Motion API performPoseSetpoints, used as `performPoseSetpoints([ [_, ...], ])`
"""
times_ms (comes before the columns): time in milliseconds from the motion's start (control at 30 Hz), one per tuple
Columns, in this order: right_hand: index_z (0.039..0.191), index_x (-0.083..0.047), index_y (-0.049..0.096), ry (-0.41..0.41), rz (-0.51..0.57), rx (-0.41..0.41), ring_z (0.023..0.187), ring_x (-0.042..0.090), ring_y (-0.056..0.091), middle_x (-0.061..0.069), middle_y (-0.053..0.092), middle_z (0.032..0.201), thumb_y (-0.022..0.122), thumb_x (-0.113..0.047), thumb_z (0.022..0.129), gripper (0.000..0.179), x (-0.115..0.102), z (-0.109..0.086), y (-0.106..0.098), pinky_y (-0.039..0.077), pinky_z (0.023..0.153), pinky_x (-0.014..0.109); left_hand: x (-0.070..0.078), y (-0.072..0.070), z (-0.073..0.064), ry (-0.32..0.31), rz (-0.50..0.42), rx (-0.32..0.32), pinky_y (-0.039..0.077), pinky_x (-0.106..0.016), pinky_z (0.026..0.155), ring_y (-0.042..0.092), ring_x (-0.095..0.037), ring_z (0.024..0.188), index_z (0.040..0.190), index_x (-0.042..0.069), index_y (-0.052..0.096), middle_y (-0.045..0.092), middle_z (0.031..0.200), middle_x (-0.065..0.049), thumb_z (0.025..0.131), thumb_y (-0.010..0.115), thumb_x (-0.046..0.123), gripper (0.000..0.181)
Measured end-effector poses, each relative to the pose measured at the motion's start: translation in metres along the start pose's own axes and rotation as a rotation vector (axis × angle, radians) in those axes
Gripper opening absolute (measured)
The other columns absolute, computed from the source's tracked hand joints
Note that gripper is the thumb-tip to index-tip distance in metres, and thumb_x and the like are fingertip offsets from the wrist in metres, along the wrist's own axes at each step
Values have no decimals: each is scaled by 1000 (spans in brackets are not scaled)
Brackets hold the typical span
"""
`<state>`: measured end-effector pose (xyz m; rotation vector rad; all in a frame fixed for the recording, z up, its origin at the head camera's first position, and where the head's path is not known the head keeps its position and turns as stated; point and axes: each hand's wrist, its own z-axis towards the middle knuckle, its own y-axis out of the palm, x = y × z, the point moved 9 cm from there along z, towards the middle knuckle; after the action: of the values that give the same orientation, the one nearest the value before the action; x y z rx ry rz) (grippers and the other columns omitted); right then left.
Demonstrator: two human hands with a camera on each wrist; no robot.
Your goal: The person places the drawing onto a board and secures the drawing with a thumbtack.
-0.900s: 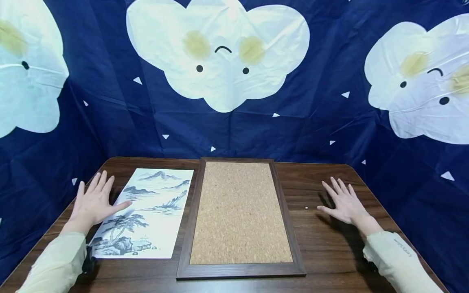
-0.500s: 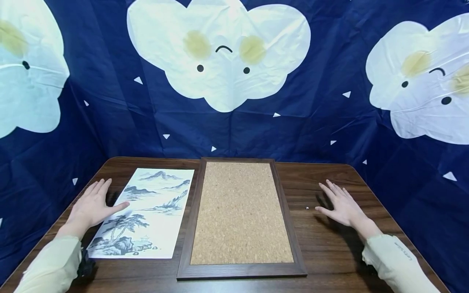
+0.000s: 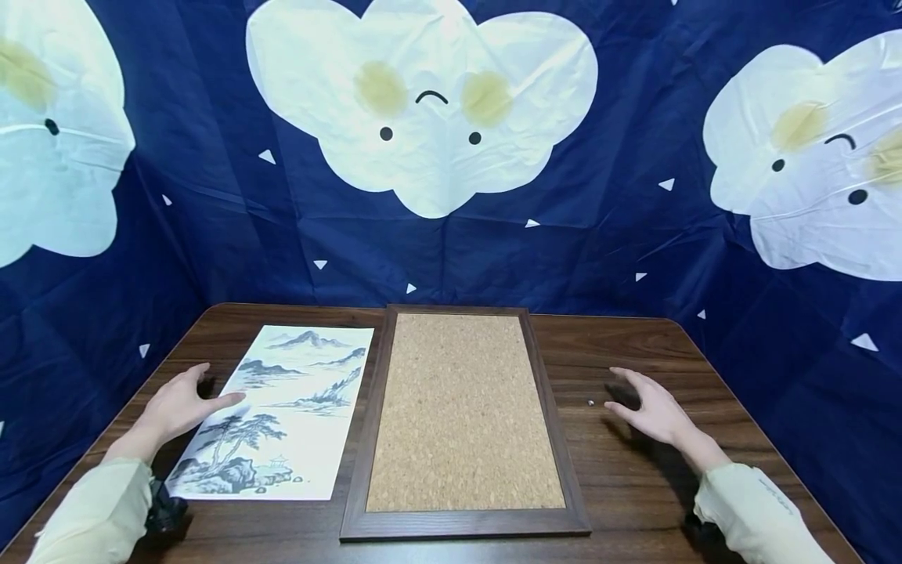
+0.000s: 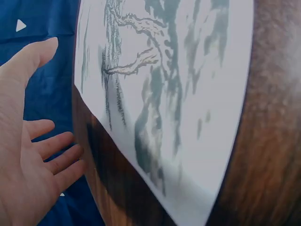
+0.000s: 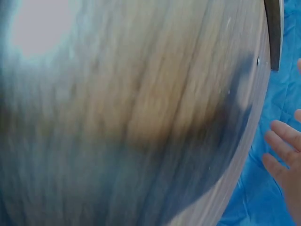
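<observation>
Paper (image 3: 296, 419) lies by the left hand (image 3: 174, 407) and a tiny shiny thing (image 3: 590, 403) by the right hand (image 3: 654, 412); both are loose, holding nothing.

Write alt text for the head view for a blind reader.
A person's left hand extends over the edge of a landscape print, while the right hand is beside a tiny object, too small to identify. A brown-framed cork board lies between print and object on a dark wooden table, with a blue cloth bearing white clouds behind.
</observation>
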<state>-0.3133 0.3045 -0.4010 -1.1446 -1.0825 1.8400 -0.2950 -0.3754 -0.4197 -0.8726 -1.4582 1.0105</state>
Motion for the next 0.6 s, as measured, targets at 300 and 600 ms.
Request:
performPoseSetpoints([
  [300, 103, 3, 61, 25, 179, 102, 71, 13, 57, 4, 62, 79, 69, -6, 76, 29, -5, 5, 2, 47, 63, 30, -4, 7, -1, -15, -33, 27, 33, -64, 84, 34, -57, 105, 127, -24, 25, 32, 119, -45, 77, 55, 62, 104],
  [600, 95, 4, 63, 48, 301, 90, 64, 4, 52, 2, 58, 73, 68, 0, 76, 21, -7, 7, 13, 45, 58, 21, -4, 10, 0, -58, 52, -36, 38, -60, 77, 40, -54, 94, 120, -25, 33, 40, 108, -43, 72, 53, 70, 108],
])
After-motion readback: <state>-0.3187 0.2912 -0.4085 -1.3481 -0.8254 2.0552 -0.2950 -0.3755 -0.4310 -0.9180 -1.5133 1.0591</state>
